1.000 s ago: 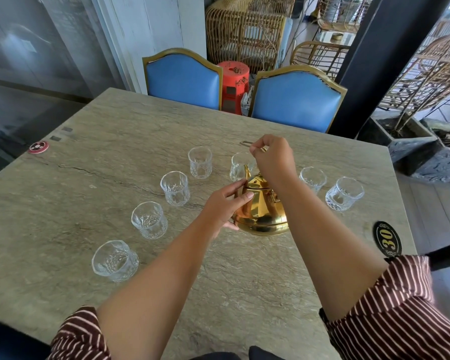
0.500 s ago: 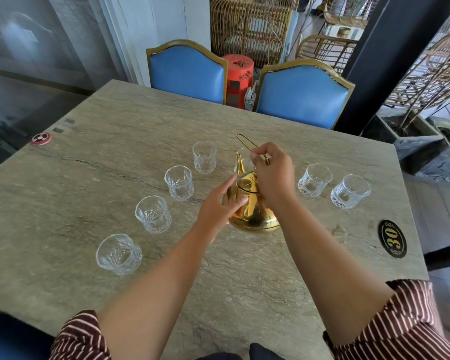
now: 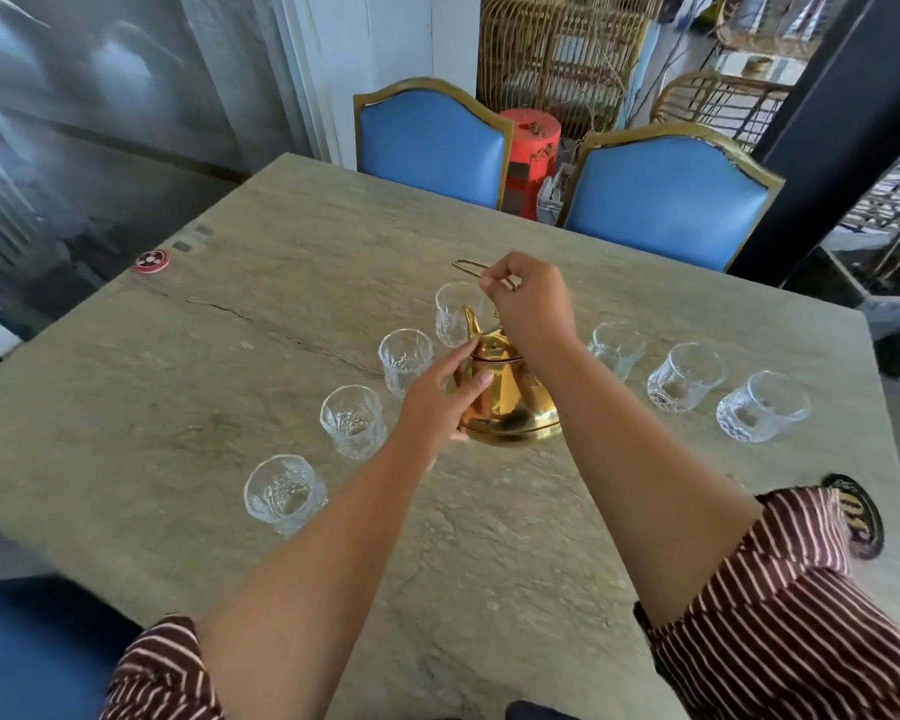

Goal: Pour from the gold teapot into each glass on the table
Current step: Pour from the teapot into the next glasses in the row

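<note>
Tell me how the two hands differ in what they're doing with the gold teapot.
The right hand is raised above the gold teapot, pinching its thin wire handle; the left hand sits lower, pressed against the pot's side by the lid. The right hand is closed in a fist-like pinch; the left hand's fingers are spread flat. Both touch the same pot.
</note>
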